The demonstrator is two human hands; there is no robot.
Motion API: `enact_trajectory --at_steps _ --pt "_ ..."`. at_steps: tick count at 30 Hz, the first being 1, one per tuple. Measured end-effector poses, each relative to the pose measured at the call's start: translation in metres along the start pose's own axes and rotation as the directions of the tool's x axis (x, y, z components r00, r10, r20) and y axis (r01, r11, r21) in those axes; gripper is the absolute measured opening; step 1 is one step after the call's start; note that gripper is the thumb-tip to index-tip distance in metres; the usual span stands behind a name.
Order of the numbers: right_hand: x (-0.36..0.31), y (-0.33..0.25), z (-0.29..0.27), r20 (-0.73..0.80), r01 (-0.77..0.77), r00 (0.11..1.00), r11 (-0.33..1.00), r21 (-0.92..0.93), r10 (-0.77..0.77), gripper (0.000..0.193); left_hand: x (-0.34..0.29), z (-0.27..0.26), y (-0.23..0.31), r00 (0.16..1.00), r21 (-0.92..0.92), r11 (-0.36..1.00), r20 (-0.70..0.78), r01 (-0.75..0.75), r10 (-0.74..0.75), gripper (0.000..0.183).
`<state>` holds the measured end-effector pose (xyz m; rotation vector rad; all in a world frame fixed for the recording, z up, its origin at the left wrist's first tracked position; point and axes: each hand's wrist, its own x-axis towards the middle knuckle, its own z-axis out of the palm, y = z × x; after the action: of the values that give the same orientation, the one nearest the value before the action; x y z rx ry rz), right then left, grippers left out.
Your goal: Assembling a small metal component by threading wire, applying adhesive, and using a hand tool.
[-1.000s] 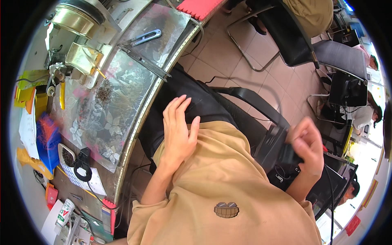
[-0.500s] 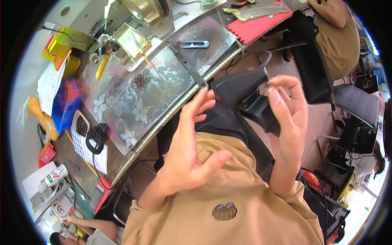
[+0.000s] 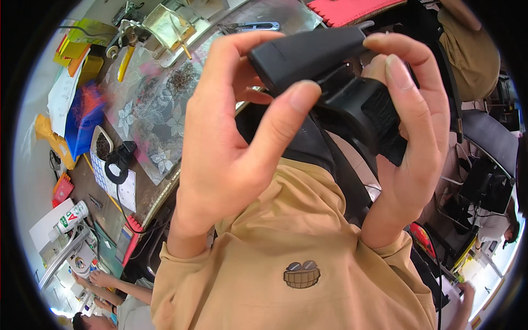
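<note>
A black plastic device (image 3: 308,55), with a long tapered upper part and a lower block, sits between my two hands above my lap. My left hand (image 3: 225,137) closes on its left end, the thumb at the near edge and the fingers partly hidden behind. At the opposite end is my right hand (image 3: 426,126), fingers curled, with the fingertips by the tapered tip. A fuzzy black strap (image 3: 383,110) hangs from the device beside my right palm. I cannot tell what kind of device it is.
On my left runs a workbench with a patterned clear mat (image 3: 148,118). It bears a blue bin (image 3: 82,129), a small tray of dark bits (image 3: 103,144), a white bottle (image 3: 69,220) and a blue tool (image 3: 258,26). Chairs (image 3: 489,137) and other people are around.
My left hand has gone from open and apart to closed on the device's left end. Both hands and the device appear higher and larger in view. The bench has shifted up and left.
</note>
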<state>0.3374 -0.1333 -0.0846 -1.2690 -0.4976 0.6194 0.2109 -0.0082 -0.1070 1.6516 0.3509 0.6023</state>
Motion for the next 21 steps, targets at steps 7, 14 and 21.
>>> enact_trajectory --at_steps 7,14,21 --pt "0.006 -0.010 -0.009 0.142 0.092 0.988 0.964 -0.249 -0.058 0.068 0.016 -0.001 0.014 0.995 0.086 0.993 -0.070 0.082 -0.076 0.042" --pt "-0.009 0.045 -0.022 0.287 0.355 0.916 0.901 -0.249 -0.281 0.052 -0.004 -0.003 -0.017 0.973 -0.186 0.959 -0.039 0.215 -0.226 0.041" --pt "-0.004 0.040 -0.010 0.276 0.490 0.870 0.778 -0.393 -0.408 0.032 -0.002 -0.006 -0.019 0.977 -0.125 0.970 -0.026 0.209 -0.213 0.041"
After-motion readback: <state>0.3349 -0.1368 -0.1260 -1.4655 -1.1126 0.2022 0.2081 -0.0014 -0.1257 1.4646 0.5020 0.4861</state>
